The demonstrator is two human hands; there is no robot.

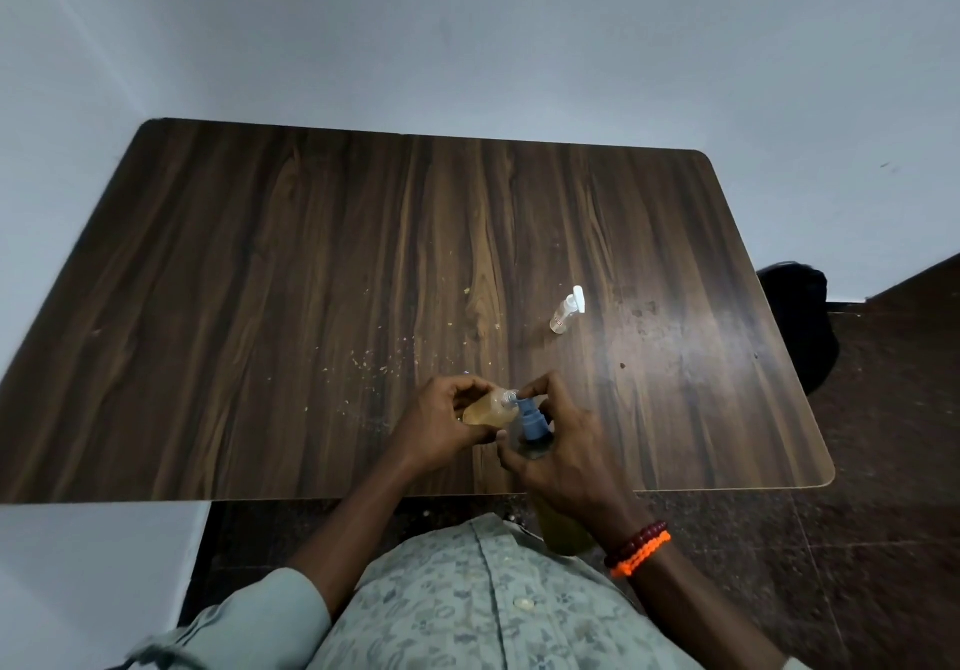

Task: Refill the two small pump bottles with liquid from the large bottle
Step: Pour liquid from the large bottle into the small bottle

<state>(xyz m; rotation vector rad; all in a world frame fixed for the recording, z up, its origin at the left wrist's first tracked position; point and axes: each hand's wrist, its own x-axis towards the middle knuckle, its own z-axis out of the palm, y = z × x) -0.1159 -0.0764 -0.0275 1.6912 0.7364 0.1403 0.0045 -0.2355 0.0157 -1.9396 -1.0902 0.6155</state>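
My left hand grips a small clear bottle holding amber liquid, tilted with its open neck toward the right. My right hand holds the large bottle of yellowish liquid by its upper part, and its blue pump head points at the small bottle's neck. Both are held just above the near edge of the table. A second small clear pump bottle with a white pump stands alone farther back to the right.
Small crumbs and drops are scattered on the dark wooden tabletop around its middle. A black object sits on the floor past the table's right edge. A pale wall runs behind and to the left.
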